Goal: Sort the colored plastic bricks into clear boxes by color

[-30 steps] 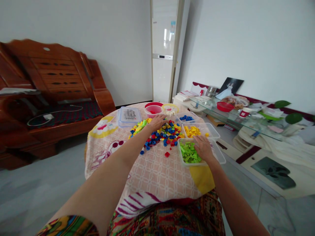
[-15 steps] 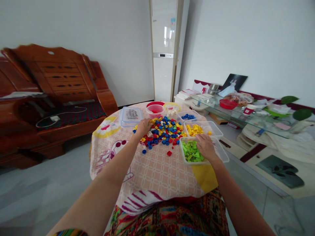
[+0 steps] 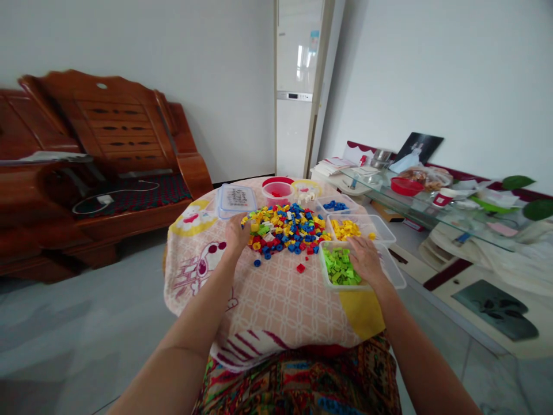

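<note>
A heap of mixed toy building bricks [image 3: 294,227] in red, blue, yellow, white and some green lies on the cloth-covered table. At the heap's left edge is my left hand [image 3: 237,233], its fingers loosely apart against the bricks; I see nothing held in it. My right hand [image 3: 365,258] rests over the rim between two clear boxes, fingers stretched out. Beneath it sits the box of green bricks [image 3: 340,266]; just beyond its fingertips are yellow bricks [image 3: 344,229] in the other box. A lone red brick [image 3: 300,268] and a blue round piece [image 3: 257,263] lie in front of the heap.
Behind the heap stand a pink tub [image 3: 277,191] with red pieces, white bricks [image 3: 306,197] and a box of blue bricks [image 3: 335,206]. A clear lid [image 3: 236,200] lies at the back left. A cluttered glass shelf [image 3: 423,199] is on the right, a wooden bench [image 3: 116,144] left.
My left hand has moved left off the heap's upper-left part, and green bricks show there now. My right hand stays at the boxes. The view has shifted slightly.
</note>
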`<state>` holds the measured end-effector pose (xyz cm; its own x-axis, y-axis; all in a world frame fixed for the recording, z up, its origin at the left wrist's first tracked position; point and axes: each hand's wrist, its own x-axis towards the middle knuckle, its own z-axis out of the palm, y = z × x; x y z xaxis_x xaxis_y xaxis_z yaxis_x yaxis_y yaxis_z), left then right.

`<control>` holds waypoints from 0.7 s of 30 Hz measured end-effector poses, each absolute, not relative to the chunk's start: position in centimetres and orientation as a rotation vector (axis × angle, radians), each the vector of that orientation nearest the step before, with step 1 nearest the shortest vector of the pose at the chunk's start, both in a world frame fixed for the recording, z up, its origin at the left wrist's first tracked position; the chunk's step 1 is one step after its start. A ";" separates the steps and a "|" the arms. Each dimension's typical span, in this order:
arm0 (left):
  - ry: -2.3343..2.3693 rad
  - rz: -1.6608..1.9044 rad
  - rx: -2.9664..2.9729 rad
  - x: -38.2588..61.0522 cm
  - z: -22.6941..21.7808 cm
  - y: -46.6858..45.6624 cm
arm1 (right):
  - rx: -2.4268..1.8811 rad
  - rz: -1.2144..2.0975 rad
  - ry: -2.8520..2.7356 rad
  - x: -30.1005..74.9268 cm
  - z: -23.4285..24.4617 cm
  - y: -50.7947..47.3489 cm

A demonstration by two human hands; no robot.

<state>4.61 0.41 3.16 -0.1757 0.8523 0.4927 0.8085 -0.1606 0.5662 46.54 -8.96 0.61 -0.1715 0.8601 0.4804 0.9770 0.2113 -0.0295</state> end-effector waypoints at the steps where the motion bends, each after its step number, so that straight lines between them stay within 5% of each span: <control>1: 2.038 1.203 1.938 4.3 2.7 0.8 | -1.704 -0.409 -2.097 46.5 0.6 -9.0; 9: 1.829 1.157 2.158 7.4 -0.9 0.9 | -1.702 -0.411 -2.086 46.3 0.7 -9.1; 21: 1.536 1.443 2.163 9.9 0.7 1.4 | -1.672 -0.433 -2.067 46.5 0.5 -8.9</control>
